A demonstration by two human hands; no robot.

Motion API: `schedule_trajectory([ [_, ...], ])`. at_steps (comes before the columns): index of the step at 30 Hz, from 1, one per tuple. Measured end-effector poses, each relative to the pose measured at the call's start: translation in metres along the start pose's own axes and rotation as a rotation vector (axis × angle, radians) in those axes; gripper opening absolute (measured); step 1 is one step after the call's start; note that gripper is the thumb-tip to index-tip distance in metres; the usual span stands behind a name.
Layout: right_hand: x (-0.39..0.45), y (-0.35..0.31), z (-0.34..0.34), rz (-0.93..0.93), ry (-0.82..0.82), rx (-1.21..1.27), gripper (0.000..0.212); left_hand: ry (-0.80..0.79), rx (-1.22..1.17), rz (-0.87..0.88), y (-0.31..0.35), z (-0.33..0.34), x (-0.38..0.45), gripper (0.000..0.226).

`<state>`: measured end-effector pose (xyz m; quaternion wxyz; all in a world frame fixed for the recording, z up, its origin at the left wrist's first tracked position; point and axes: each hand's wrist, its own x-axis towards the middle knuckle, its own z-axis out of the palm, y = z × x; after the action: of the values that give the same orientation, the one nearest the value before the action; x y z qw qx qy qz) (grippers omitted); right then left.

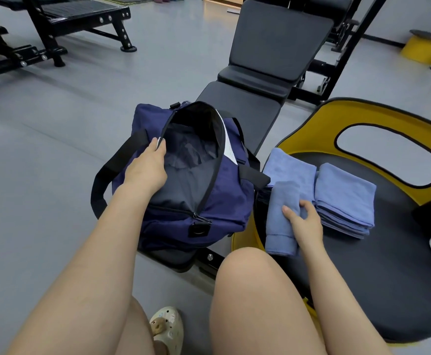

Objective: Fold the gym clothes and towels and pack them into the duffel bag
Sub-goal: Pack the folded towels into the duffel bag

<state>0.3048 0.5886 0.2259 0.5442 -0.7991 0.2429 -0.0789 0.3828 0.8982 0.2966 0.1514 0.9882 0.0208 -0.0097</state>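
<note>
We see the navy duffel bag (183, 180) unzipped on the workout bench (247, 106), our left hand (146, 167) pinching its zipper edge to hold the mouth wide; dark fabric lies inside, garment or lining we cannot tell. Beside it on the black-and-yellow seat (362, 265) sit a folded towel stack (343, 198) and another flat towel (288, 167), still unpacked. Our right hand (304, 219) grips one rolled blue towel (282, 219), so packing looks early
</note>
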Motion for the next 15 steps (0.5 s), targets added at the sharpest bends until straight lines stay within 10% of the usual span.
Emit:
schedule_trajectory([
  [10, 0.008, -0.086, 0.009, -0.331, -0.056, 0.152, 0.085, 0.098, -0.143, -0.075, -0.011, -0.006, 0.007, 0.075],
  [15, 0.004, -0.147, 0.027, -0.461, -0.095, 0.256, 0.077, 0.115, -0.209, -0.058, -0.023, -0.007, 0.012, 0.079],
])
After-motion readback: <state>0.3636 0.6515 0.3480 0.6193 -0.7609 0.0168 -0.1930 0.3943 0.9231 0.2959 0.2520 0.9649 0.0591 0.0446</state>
